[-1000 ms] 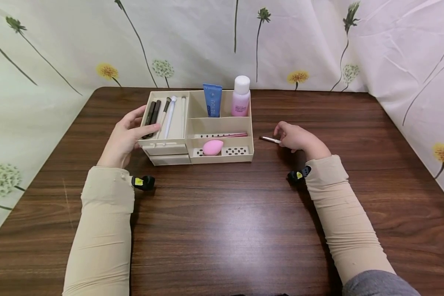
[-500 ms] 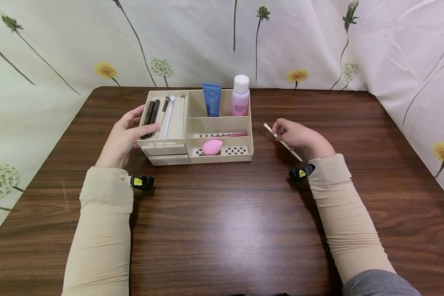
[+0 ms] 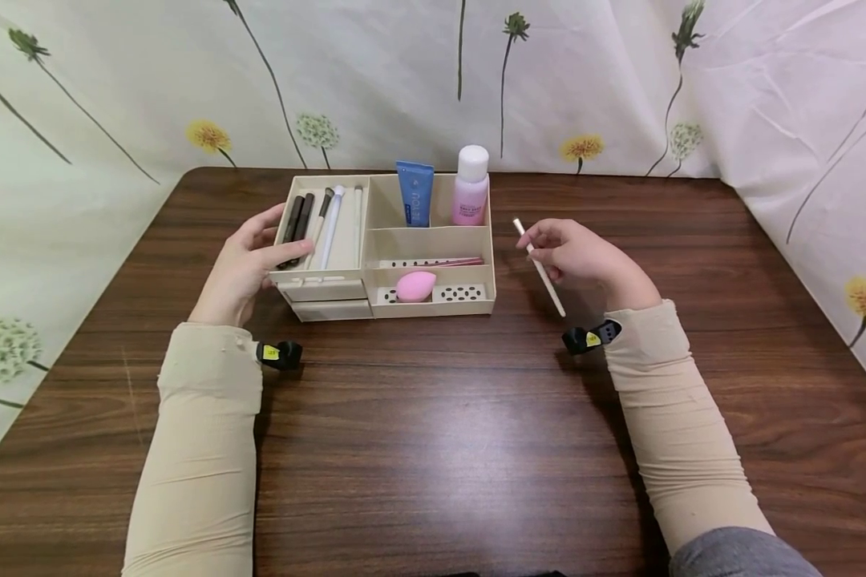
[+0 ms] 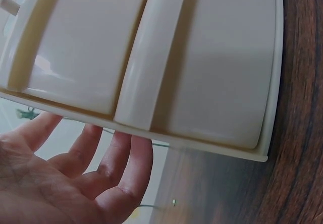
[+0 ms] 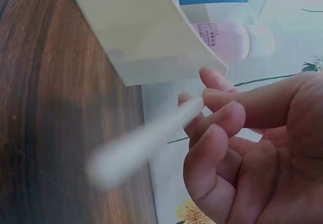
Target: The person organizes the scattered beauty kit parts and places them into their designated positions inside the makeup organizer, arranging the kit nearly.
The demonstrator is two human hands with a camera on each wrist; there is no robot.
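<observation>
A cream makeup organizer (image 3: 325, 311) stands at the back of the table. My left hand (image 3: 234, 268) grips its left side, thumb over the tray rim and fingers against the outer wall, as the left wrist view shows beside the drawer fronts (image 4: 217, 67). To the organizer's right, my right hand (image 3: 584, 256) pinches a slim, pale-handled makeup brush (image 3: 548, 283) between thumb and fingers. The brush slants, its long handle pointing toward the front; its bristles hardly show now. The right wrist view has the handle (image 5: 141, 146) blurred and close.
In the organizer's top tray lie two black pens (image 3: 300, 220) and several brushes (image 3: 332, 228). Its compartments hold a blue tube (image 3: 415, 195), a pink bottle (image 3: 470, 196) with white cap, thin pink sticks (image 3: 453, 263) and a pink sponge (image 3: 414, 287). A floral cloth (image 3: 404, 80) hangs behind.
My right hand has lifted and turned the brush: its dark tip pointed left before, and now the handle slants toward the front. The left hand and the organizer have stayed put.
</observation>
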